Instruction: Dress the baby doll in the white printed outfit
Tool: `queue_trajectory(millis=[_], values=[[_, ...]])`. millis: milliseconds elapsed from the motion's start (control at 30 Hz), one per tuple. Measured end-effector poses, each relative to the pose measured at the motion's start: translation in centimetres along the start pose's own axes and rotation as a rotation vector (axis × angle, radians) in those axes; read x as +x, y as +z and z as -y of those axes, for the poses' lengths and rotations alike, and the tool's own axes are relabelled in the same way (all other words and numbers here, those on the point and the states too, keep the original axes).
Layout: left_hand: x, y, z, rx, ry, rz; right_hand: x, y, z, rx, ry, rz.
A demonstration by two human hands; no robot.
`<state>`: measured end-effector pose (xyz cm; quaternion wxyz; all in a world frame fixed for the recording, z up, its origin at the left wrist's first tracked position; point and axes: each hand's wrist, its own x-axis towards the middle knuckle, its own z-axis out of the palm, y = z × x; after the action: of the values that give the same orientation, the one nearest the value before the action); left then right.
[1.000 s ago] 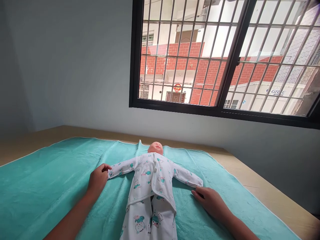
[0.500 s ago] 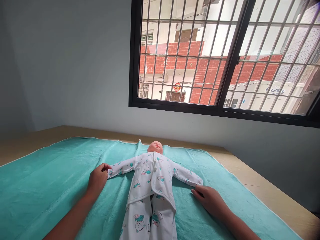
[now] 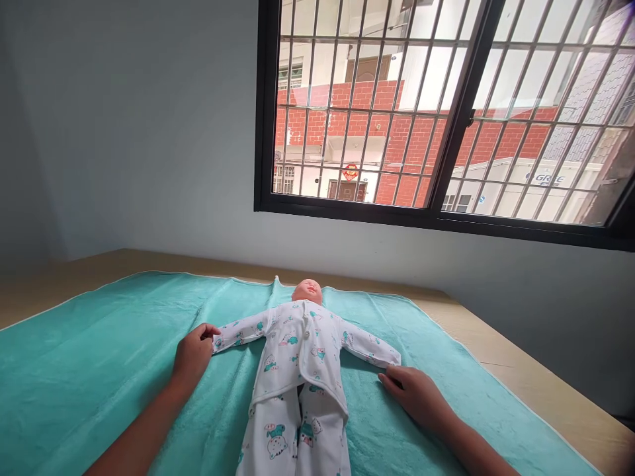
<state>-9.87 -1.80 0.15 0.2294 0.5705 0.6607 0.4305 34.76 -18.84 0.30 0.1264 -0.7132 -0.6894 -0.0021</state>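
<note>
A baby doll lies on its back on a teal towel, dressed in a white printed shirt and trousers with both sleeves spread out. My left hand is curled at the cuff of the sleeve on the left, fingers pinched on its end. My right hand rests at the cuff of the sleeve on the right, fingers bent and touching the fabric.
The towel covers a wooden tabletop whose edge runs along the right. A grey wall stands behind, with a black-framed barred window above the table.
Hardly anything has moved: both hands stay at the sleeve ends, and the view has shifted very slightly.
</note>
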Motion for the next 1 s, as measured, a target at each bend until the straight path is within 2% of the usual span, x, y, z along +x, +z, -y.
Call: queue_trajectory(millis=[1000], values=[[-0.17, -0.22, -0.38, -0.003, -0.01, 0.022, 0.12, 0.08, -0.1, 0.024, 0.02, 0.026]])
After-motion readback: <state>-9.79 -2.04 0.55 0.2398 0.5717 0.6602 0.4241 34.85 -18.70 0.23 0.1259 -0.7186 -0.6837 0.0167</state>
